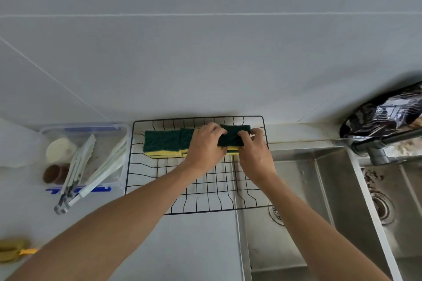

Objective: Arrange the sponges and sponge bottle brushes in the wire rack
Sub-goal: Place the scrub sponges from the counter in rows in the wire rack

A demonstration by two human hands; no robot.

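Both hands meet at the back of the wire rack (198, 187) on the counter (201, 246): the left hand (205, 146) and right hand (254, 150) pinch 1 green-and-yellow sponge (233, 137), beside 2 other sponges (163, 143) lying there.

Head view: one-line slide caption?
Both hands, left and right, grip a green-and-yellow sponge at the back of the wire rack, beside two sponges already lined up.
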